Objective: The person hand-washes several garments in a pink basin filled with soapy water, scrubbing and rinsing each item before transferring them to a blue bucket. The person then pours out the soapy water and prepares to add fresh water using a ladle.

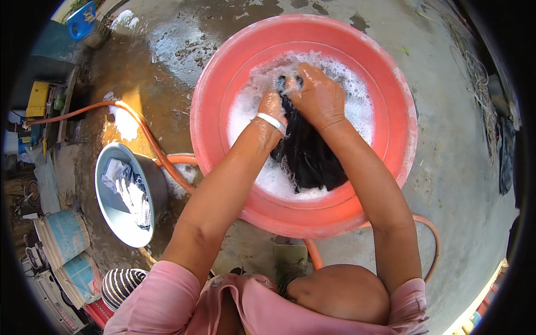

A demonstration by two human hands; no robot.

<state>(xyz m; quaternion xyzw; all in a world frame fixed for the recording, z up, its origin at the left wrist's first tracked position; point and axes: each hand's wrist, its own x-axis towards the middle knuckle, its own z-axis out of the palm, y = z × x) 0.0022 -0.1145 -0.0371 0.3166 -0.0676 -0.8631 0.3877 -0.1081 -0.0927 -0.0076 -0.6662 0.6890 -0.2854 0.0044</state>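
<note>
A soaked black garment (310,159) lies in white suds (354,111) inside a big round red tub (393,84). My right hand (318,97) is closed on the garment's upper end, fingers curled and knuckles up. Beside it my left hand (272,106), with a white band on the wrist, grips the same cloth; foam and splashing water partly hide its fingers. The two hands are close together near the tub's middle. Below them the cloth spreads through the foam toward the near wall of the tub.
A grey basin (103,209) holding striped and white clothes (131,192) stands left of the tub. An orange hose (148,131) runs across the wet floor and past the tub. Stacked buckets (64,240) stand at the lower left, and a blue plastic item (81,21) sits far left.
</note>
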